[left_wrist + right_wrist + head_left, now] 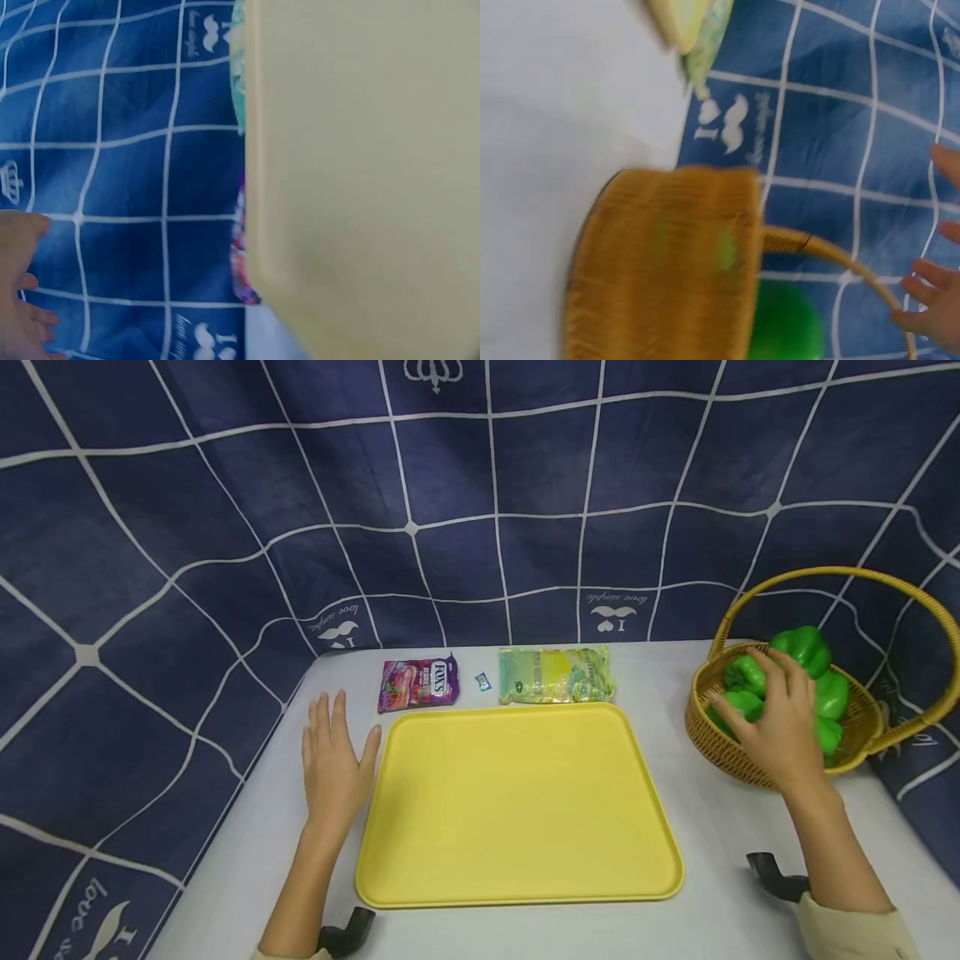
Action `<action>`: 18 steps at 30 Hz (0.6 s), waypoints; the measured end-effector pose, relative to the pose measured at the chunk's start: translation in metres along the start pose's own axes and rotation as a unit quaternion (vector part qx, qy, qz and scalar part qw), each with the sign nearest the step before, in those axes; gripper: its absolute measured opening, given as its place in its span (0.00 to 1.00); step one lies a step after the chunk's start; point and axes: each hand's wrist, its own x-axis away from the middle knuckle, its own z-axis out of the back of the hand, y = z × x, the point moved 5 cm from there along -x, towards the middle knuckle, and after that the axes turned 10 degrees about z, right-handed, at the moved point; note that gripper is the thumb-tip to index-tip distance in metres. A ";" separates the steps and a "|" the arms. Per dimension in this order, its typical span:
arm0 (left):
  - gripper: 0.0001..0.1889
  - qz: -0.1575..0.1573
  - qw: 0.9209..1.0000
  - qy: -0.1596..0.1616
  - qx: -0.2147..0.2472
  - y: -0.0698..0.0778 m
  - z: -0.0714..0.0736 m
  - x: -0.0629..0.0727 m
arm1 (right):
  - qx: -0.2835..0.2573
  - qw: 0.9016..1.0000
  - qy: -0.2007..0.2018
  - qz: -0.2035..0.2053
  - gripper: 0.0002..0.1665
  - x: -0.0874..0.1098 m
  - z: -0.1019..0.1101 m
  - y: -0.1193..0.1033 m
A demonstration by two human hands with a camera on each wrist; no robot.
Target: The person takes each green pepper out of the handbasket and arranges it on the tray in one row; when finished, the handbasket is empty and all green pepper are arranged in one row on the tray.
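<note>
My left hand [333,777] hovers beside the left edge of a yellow tray [517,802], fingers straight and thumb spread, holding nothing. In the left wrist view that hand [26,292] shows at the lower left, apart from the tray [367,180]. On the right, a wicker basket [723,752] holds several green bell peppers [802,650]. Over it is my right hand [783,727], its fingers spread and slightly bent. The right wrist view has this hand [937,300] apart from the basket [660,262] and the one pepper [784,322] showing there. Its palm is hidden in the head view.
Behind the tray lie a purple Fox's candy bag [418,683], a small blue-and-white wrapped piece [483,682] and a green-yellow packet [555,675]. The basket's tall handle [862,575] arches up at the right. A blue checked cloth [450,560] hangs around the white table [225,893].
</note>
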 end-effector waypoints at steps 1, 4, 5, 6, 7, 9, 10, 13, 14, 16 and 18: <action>0.37 0.005 1.000 0.004 0.012 -0.004 0.000 0.002 | -0.001 1.000 0.019 -0.002 0.44 0.004 0.004 0.005; 0.34 0.029 0.999 0.008 0.046 -0.019 -0.003 0.010 | -0.002 0.997 0.074 -0.003 0.45 0.017 0.015 0.020; 0.34 0.037 0.998 0.006 0.056 -0.024 -0.004 0.012 | -0.002 0.996 0.090 -0.005 0.46 0.022 0.017 0.025; 0.33 0.045 0.997 0.003 0.065 -0.029 -0.006 0.015 | -0.002 0.995 0.100 -0.011 0.47 0.026 0.020 0.030; 0.33 0.053 0.996 -0.001 0.074 -0.035 -0.007 0.017 | -0.001 0.994 0.110 -0.018 0.48 0.031 0.021 0.035; 0.33 0.066 0.994 -0.015 0.089 -0.045 -0.011 0.021 | -0.001 0.992 0.121 -0.033 0.50 0.040 0.023 0.045; 0.33 0.073 0.993 -0.023 0.094 -0.050 -0.014 0.023 | 0.001 0.992 0.122 -0.038 0.51 0.044 0.024 0.049; 0.33 0.083 0.990 -0.052 0.102 -0.064 -0.022 0.027 | 0.009 0.992 0.112 -0.061 0.51 0.056 0.023 0.058; 0.33 0.082 0.989 -0.062 0.106 -0.068 -0.025 0.028 | 0.012 0.992 0.106 -0.072 0.51 0.059 0.022 0.061; 0.33 0.074 0.987 -0.087 0.112 -0.074 -0.032 0.031 | 0.017 0.991 0.089 -0.102 0.51 0.064 0.021 0.066; 0.33 0.063 0.985 -0.115 0.116 -0.080 -0.039 0.034 | 0.023 0.988 0.065 -0.139 0.51 0.067 0.019 0.070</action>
